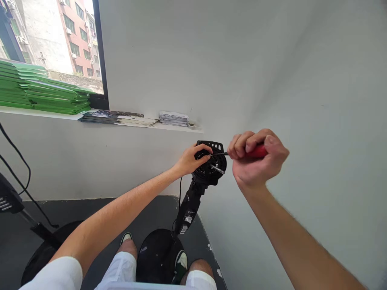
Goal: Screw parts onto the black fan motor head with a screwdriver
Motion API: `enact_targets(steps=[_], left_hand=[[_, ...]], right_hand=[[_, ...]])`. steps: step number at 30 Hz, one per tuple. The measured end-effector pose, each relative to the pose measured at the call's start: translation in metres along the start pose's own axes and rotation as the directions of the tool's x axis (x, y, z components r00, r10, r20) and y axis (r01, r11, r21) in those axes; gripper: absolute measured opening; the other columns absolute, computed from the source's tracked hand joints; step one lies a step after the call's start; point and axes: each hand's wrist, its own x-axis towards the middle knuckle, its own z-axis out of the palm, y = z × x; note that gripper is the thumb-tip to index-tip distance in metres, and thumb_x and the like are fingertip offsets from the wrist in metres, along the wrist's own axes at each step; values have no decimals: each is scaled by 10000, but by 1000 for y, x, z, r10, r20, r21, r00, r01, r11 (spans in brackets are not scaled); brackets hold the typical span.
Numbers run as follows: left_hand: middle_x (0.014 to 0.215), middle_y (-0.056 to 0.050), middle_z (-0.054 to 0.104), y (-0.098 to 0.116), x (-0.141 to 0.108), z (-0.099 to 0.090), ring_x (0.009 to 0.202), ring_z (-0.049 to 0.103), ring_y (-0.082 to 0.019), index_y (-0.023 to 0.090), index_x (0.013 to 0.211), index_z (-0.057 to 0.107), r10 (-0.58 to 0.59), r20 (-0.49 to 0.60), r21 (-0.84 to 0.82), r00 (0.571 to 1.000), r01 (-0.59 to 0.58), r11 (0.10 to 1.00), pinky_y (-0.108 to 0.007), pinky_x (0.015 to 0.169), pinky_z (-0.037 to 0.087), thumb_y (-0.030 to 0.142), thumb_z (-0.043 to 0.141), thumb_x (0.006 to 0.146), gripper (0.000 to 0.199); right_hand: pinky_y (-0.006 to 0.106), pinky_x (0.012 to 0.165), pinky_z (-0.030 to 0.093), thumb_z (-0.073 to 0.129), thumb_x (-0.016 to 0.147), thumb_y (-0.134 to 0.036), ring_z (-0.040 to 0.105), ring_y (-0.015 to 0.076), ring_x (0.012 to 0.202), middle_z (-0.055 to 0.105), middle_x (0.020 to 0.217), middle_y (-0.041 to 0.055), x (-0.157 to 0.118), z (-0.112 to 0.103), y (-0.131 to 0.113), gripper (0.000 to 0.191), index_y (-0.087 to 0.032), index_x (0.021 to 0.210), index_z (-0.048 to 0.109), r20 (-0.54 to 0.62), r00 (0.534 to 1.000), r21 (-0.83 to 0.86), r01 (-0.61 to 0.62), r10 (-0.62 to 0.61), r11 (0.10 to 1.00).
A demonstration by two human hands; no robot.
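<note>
At the centre of the clock, with twelve toward the top of the view, sits the black fan head [205, 172], its slotted top edge just below the right end of a white ledge [54, 114]. The left hand [192, 159] rests on it at nine o'clock, thumb and fingertips against its face beside the screwdriver tip; I cannot tell whether they pinch anything. At three o'clock the right hand [259, 157] has its grip closed round the red handle of the screwdriver [258, 152], whose dark shank points toward nine. A metal shaft [218, 169] juts from the fan head toward four o'clock, just under the shank.

The column [189, 213] drops toward seven to a round black base [155, 257], between the person's legs; a shoe [181, 259] is at its right edge. Pale wall [326, 104] spreads from twelve round to four, leaving open room in view around the right fist, while its lower edge runs close beside the column at six. At ten, green stacks [45, 88] fill the ledge; another black stand [9, 197] is well apart, between eight and nine.
</note>
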Motion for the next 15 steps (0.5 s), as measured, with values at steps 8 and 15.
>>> enact_targets(steps=[8, 15], left_hand=[[1049, -30, 682, -7, 1, -2, 1046, 617, -196, 219, 1025, 658, 72, 10, -36, 997, -71, 997, -332, 971, 459, 200, 596, 920, 123], [1071, -39, 685, -12, 2, -1, 1059, 617, -205, 219, 1037, 667, 63, 7, -7, 998, -63, 998, -348, 1000, 468, 201, 592, 920, 140]], right_hand=[[371, 726, 576, 416, 1028, -338, 693, 203, 949, 656, 919, 49, -27, -39, -29, 225, -238, 898, 570, 400, 916, -546, 266, -32, 795], [291, 482, 302, 383, 1025, -495, 550, 155, 522, 661, 643, 24, -26, -41, -75, 363, -207, 994, 602, 384, 846, -906, 422, 370, -26]])
